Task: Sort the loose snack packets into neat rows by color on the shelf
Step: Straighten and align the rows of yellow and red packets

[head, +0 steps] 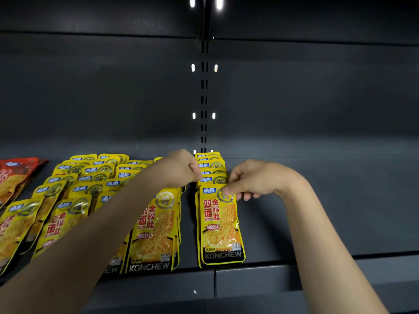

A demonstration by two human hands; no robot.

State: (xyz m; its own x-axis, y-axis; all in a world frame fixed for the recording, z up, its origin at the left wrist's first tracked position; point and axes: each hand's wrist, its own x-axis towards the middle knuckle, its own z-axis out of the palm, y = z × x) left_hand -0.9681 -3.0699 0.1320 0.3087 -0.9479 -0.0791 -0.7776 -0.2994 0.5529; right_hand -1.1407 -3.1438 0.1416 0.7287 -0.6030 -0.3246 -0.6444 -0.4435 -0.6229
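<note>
Yellow snack packets (221, 225) are being built into a rightmost row on the dark shelf (328, 211), just beside the neighbouring yellow rows (90, 189); red packets (18, 175) are lying at the far left. I am pinching the top edge of the front packet with my right hand (251, 180), thumb on its round emblem. My left hand (179, 168) is curled at the row's upper left edge; I cannot tell whether it is gripping a packet. I judge the step to be squaring this packet onto its row. Next, the packet needs aligning with the shelf front before letting go. Its lower band is reading "KONCHEW"; large red Chinese characters are running down its face.
</note>
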